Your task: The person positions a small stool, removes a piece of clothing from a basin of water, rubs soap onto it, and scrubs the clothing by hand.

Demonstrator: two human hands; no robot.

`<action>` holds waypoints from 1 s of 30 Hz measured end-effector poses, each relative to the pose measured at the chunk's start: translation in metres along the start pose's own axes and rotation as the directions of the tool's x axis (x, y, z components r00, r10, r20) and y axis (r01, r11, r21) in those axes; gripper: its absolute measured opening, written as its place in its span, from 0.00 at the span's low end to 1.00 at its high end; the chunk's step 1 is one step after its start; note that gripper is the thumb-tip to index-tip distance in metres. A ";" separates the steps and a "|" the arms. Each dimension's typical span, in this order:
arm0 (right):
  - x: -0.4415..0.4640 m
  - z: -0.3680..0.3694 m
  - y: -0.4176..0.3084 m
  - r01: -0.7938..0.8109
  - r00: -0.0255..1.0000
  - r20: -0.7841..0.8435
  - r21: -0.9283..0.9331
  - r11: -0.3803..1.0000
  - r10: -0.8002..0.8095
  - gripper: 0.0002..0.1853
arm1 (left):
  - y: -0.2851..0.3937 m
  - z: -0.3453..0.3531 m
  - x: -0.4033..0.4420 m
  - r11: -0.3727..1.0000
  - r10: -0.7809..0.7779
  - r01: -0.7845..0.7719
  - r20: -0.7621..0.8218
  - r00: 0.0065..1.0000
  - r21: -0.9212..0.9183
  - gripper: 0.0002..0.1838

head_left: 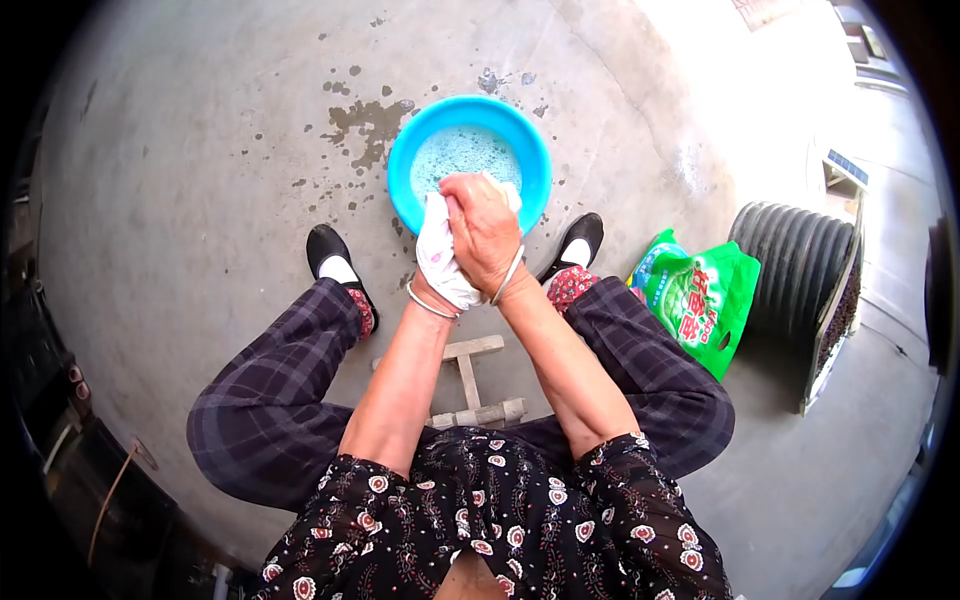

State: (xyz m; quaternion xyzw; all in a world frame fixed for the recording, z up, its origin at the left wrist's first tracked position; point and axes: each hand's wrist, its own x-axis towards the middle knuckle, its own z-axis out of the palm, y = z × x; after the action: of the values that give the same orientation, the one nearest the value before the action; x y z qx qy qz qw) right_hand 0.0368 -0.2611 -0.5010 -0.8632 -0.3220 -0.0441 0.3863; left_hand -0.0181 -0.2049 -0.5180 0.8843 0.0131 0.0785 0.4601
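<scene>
Over the near side of the blue basin (401, 160), here's the right hand (487, 228), fingers curled firmly round the white cloth (436, 243)! The left hand (432, 288) is mostly buried in it; how far that one closes, I can't tell. Suds (462, 150) fill the basin; right, a green bag (698, 300) stands.

The green bag (726, 300) reads "好爸爸" in red.

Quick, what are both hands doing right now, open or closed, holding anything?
Left hand: mostly covered by the white cloth; open or closed can't be told.
Right hand: closed on the white cloth.
</scene>
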 end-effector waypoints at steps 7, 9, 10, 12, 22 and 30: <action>0.011 0.002 0.058 -0.277 0.961 -0.008 -0.072 0.958 0.277 0.05 | 0.015 -0.010 0.013 0.951 0.090 -0.122 0.124 0.988 0.285 0.21; 0.004 0.001 0.016 -0.098 0.993 0.061 -0.015 0.995 0.099 0.07 | 0.008 -0.004 0.013 0.969 0.089 -0.102 0.068 0.994 0.226 0.22; -0.001 0.000 0.002 -0.015 0.995 0.096 0.022 1.000 0.013 0.08 | 0.003 0.001 0.009 0.977 0.081 -0.088 0.044 0.996 0.195 0.22; 0.002 0.006 0.024 -0.113 0.991 0.073 0.014 0.993 0.112 0.05 | -0.009 0.009 0.005 0.987 0.077 -0.076 0.003 0.997 0.145 0.22; -0.008 -0.025 0.039 -0.450 0.891 0.013 0.149 0.880 0.454 0.11 | -0.023 0.014 0.003 -0.733 -0.188 0.177 0.446 0.875 -0.657 0.30; -0.024 -0.007 -0.004 -0.706 0.708 0.409 0.379 0.598 0.576 0.03 | -0.047 0.027 -0.004 -0.562 -0.192 0.206 0.368 0.910 -0.801 0.33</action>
State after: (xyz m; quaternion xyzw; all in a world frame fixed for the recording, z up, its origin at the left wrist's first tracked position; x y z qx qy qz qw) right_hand 0.0172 -0.2764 -0.5013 -0.7843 -0.0317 0.2918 0.5466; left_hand -0.0152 -0.1998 -0.5718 0.0165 0.1248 -0.0533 0.9906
